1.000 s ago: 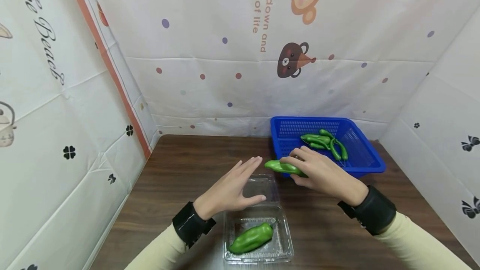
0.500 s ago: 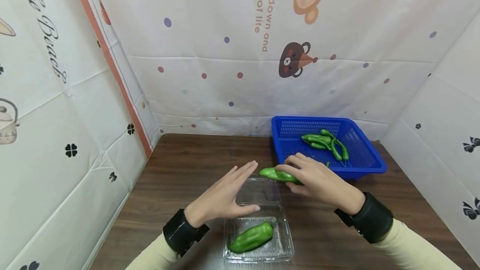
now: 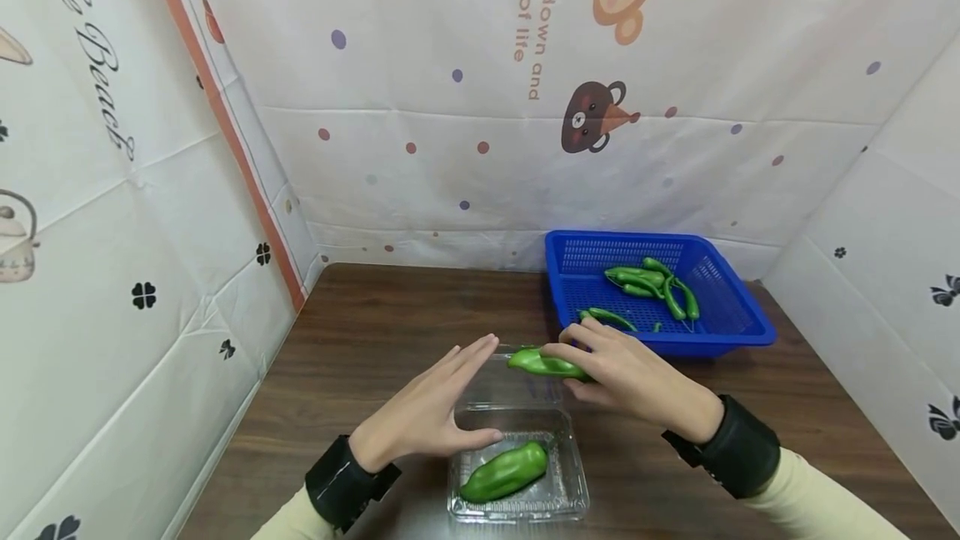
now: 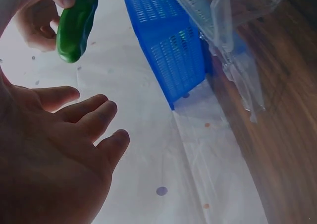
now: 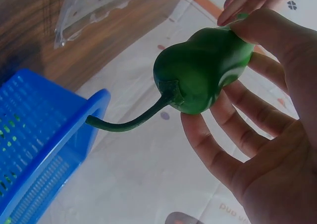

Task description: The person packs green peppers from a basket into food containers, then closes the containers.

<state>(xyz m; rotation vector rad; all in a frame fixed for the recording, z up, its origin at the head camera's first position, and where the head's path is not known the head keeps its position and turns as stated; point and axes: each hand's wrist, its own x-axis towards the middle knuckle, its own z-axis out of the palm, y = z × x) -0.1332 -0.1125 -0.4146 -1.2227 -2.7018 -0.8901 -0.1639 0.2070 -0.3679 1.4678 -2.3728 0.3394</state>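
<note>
Right hand (image 3: 628,377) fingers clamp a green pepper (image 3: 542,363). Left hand (image 3: 429,415) fingers straight, together, beside the clear container (image 3: 570,494).

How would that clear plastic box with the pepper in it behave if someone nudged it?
The clear plastic box looks thin and see-through, so it is probably light and would likely slide on the smooth wooden table. Its open lid seems flimsy and may flex. The green pepper inside might add a little weight and steady it.
</note>
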